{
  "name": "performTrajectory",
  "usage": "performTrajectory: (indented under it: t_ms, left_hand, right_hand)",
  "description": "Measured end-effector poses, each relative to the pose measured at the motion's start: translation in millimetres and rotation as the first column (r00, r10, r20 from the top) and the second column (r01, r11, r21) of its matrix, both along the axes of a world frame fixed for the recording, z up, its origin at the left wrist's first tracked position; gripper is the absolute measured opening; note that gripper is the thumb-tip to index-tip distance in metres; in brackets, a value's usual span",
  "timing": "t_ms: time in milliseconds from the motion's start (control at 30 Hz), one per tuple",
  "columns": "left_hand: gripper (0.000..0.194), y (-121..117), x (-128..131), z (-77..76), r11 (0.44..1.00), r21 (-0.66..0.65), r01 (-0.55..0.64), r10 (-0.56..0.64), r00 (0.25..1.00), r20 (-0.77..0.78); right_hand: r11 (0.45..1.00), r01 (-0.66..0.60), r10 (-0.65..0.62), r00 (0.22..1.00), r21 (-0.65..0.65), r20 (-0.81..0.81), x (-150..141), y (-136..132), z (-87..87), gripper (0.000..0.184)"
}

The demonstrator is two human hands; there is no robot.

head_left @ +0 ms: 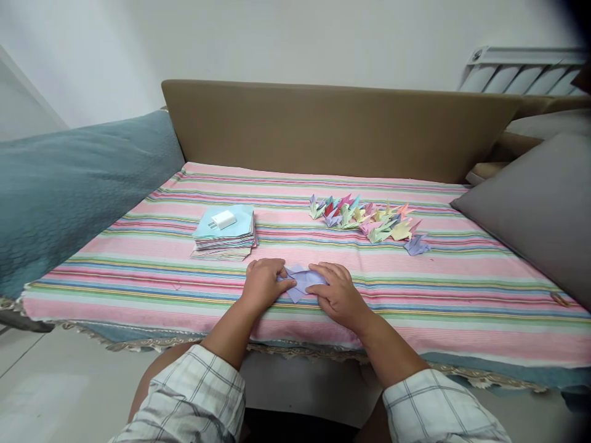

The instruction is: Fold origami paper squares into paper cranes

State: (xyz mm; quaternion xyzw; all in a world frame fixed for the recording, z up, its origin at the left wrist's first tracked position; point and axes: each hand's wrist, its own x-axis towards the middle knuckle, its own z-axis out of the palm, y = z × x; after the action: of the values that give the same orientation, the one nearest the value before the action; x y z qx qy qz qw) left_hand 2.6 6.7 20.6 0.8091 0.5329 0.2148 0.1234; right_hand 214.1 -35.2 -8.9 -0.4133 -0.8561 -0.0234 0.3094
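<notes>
A piece of lilac origami paper [299, 284], partly folded, lies on the striped cloth near the front edge of the seat. My left hand [265, 283] grips its left side between thumb and fingers. On the right side, my right hand [339, 292] pinches the same paper, thumb below and fingers along the upper edge. Fingers cover both ends of the sheet. Beyond my right hand sits a group of several folded paper cranes [369, 218] in many colours. Past my left hand is a stack of square paper [226, 237] with light blue on top.
On the stack rests a white charger plug [223, 219]. The striped cloth [138, 264] covers the seat up to a brown backrest [332, 132]. A teal-covered armrest [87, 184] bounds the left, and a grey cushion [535, 215] the right. A small brown object [559, 299] lies at far right.
</notes>
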Motion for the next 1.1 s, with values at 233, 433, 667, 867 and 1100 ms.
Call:
performTrajectory:
  t_ms: [233,433,667,867,1100]
  left_hand:
    - [0.006,3.6,-13.5,1.2,0.995,-0.098,-0.003,0.001,1.000,-0.018]
    - [0.014,7.7,-21.3,2.8,0.993,-0.101,0.062,-0.071,0.994,-0.085]
    - [0.013,8.9,-23.2,5.4,0.992,-0.090,0.094,-0.105,0.985,-0.137]
    - [0.022,8.5,-22.4,4.0,0.992,-0.085,0.089,-0.100,0.985,-0.141]
    - [0.019,7.3,-16.5,-2.2,0.999,-0.042,0.011,-0.017,0.988,-0.155]
  right_hand:
    - [1.000,0.005,-0.004,1.000,0.011,-0.029,-2.6,-1.1,-0.5,0.024]
    - [0.998,0.047,-0.047,0.999,0.033,-0.006,-7.9,-3.1,0.0,0.017]
    - [0.981,0.130,-0.133,0.991,0.142,0.013,-19.7,-7.2,-3.7,0.013]
    - [0.973,0.164,-0.167,0.986,0.162,0.007,-25.2,-7.9,-7.4,0.012]
    - [0.977,0.164,-0.170,0.985,0.139,0.034,-27.2,-8.3,-6.0,0.013]
